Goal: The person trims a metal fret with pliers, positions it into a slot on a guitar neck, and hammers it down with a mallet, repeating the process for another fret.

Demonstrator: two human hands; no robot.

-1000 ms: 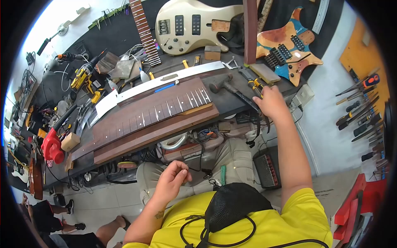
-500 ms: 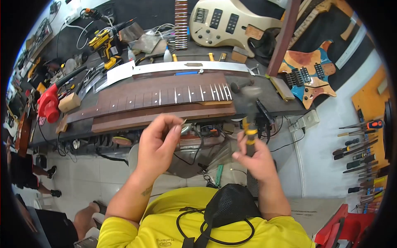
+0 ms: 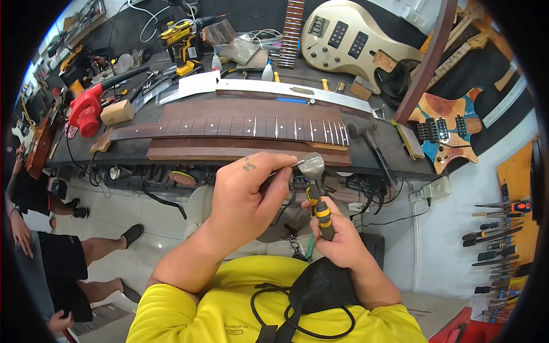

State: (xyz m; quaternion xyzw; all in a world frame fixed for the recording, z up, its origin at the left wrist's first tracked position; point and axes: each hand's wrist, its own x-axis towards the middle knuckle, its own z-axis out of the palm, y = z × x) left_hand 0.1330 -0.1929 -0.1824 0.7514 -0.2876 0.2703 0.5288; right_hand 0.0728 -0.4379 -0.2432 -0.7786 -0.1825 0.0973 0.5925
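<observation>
My left hand (image 3: 251, 197) is pinched in front of the bench, holding a thin piece of metal wire (image 3: 304, 161) at its fingertips. My right hand (image 3: 341, 237) wraps round the yellow and black handle of a pair of pliers (image 3: 322, 214), whose wide metal jaws touch the wire or lie right beside it. Beyond both hands a guitar fretboard neck (image 3: 229, 127) lies on brown boards, with bright frets at its right end. A hammer (image 3: 374, 150) rests to the right of the neck.
On the bench (image 3: 412, 167) are a red blower (image 3: 87, 111), a yellow drill (image 3: 182, 43), a wood block (image 3: 117, 112) and a white strip (image 3: 257, 87). Guitar bodies (image 3: 357, 40) stand behind. Two people (image 3: 57, 257) are at the lower left; files hang at right.
The pliers have come up and left to my left fingertips, which have moved right. The view has shifted, so the bench sits further right. More of the people at left shows.
</observation>
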